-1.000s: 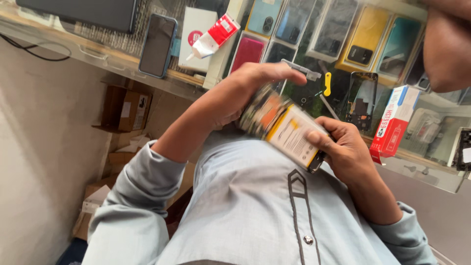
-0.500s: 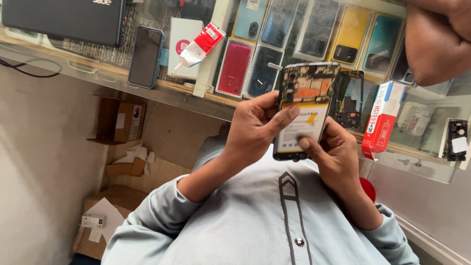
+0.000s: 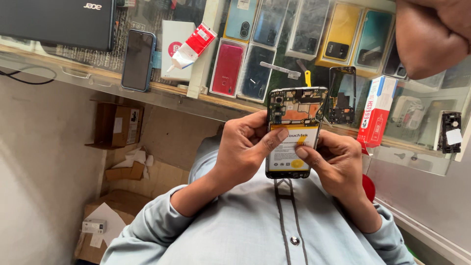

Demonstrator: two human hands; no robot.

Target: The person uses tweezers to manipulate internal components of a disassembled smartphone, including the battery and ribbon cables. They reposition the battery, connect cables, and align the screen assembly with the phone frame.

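I hold an opened smartphone [image 3: 296, 105] upright in front of my chest, its back cover off, so the circuit board and a battery with a white and yellow label [image 3: 289, 149] show. My left hand [image 3: 243, 152] grips the phone's left edge, thumb lying across the battery. My right hand [image 3: 336, 164] grips the right edge, its thumb tip also pressed on the battery label.
A glass counter [image 3: 417, 149] displays several phone cases. On it lie a dark phone [image 3: 138, 60], a red-and-white glue tube [image 3: 194, 45], a red-and-white carton [image 3: 375, 112], a bare phone frame [image 3: 342, 94] and a laptop [image 3: 56, 22]. Cardboard boxes [image 3: 117, 125] sit below on the left.
The phone went from tilted and low to upright and higher before the counter. Both thumbs have come onto the battery.
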